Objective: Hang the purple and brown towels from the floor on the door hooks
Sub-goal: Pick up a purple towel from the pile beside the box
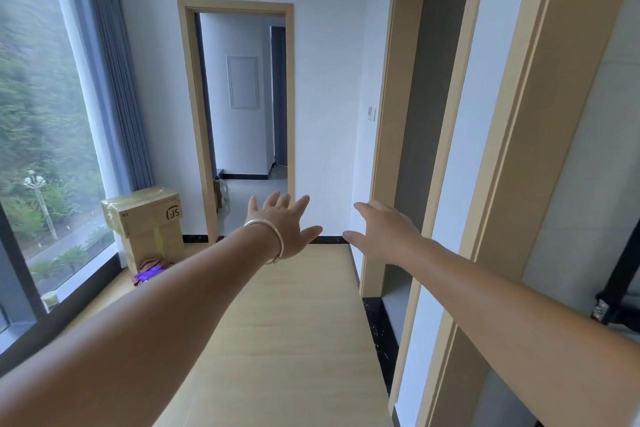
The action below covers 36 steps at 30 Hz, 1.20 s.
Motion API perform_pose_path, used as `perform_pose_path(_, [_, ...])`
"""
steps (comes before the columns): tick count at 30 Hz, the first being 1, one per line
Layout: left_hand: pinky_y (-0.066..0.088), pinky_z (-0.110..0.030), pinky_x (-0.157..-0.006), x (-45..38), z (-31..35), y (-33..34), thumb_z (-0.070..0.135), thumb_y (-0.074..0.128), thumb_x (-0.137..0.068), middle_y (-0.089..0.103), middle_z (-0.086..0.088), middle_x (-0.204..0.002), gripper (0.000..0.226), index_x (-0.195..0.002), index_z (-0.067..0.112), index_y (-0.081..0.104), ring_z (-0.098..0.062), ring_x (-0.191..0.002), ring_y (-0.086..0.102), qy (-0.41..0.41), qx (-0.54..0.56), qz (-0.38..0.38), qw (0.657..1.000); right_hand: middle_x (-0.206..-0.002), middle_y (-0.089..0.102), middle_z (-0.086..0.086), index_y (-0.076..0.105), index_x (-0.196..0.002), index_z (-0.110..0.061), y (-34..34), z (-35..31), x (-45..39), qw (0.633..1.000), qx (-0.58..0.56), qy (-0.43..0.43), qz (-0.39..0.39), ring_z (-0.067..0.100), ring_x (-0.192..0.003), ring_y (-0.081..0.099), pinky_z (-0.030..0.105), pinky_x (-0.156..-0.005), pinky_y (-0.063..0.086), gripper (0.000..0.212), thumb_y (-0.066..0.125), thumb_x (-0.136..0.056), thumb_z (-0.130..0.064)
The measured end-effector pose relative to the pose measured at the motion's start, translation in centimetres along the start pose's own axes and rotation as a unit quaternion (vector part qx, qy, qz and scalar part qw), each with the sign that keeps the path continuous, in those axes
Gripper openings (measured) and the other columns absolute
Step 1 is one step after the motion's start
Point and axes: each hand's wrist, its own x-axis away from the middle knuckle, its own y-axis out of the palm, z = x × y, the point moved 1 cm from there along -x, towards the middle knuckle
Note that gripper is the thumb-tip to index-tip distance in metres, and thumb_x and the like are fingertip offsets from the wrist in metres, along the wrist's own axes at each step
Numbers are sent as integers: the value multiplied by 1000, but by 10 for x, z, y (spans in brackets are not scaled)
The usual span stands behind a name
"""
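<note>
- My left hand (282, 227) and right hand (382, 230) reach forward, fingers spread, holding nothing.
- Purple towel (150, 274) lies bunched against the cardboard box (145, 218); the brown towel (152, 263) barely shows behind it.

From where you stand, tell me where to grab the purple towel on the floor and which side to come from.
Grab the bunched top fold of the purple towel, coming down from above on the side facing you. It lies crumpled on the floor against the foot of the cardboard boxes, with the window on its left, so the far side is blocked. Both the left hand and right hand are open and free.
</note>
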Motion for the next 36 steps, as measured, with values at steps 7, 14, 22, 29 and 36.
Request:
perform_pose_path(7, [4, -60, -117, -82, 5, 11, 69, 24, -91, 16, -5, -160, 74, -152, 32, 5, -25, -149, 3, -23, -9, -2, 1000, -154, 28, 1, 22, -151, -23, 11, 39, -83, 1000, -19, -22, 7, 22, -139, 30, 42, -108, 33, 69, 43, -94, -56])
perform_pose_path(14, [3, -59, -117, -162, 21, 32, 69, 23, -92, 13, -4, -161, 74, -153, 32, 4, -25, -149, 2, -39, -10, -3, 999, -155, 27, 0, 22, -151, -22, 19, 92, -162, 999, -33, -36, 10, 22, -140, 29, 41, -108, 31, 68, 42, -95, -56])
perform_pose_path(22, [5, -59, -117, -251, 24, 56, 69, 22, -91, 17, -3, -159, 74, -152, 32, 5, -23, -149, 3, -32, -20, 6, 999, -156, 26, -1, 23, -151, -22, 48, 127, -239, 998, -53, -34, 10, 18, -140, 29, 39, -107, 33, 67, 42, -95, -55])
perform_pose_path(29, [3, -58, -116, -357, 5, 83, 69, 20, -91, 17, -3, -159, 73, -152, 30, 7, -24, -149, 2, -20, -19, 16, 999, -157, 23, -1, 22, -152, -22, 65, 143, -339, 999, -37, -21, 10, 19, -143, 24, 41, -112, 29, 67, 42, -96, -54])
perform_pose_path(36, [2, -59, -116, -466, -50, 105, 69, 19, -91, 15, -3, -160, 74, -152, 31, 6, -23, -149, 0, -8, 9, 24, 1000, -157, 23, -2, 21, -152, -24, 92, 143, -458, 999, -35, 5, -1, 18, -143, 25, 39, -111, 30, 68, 42, -95, -56])
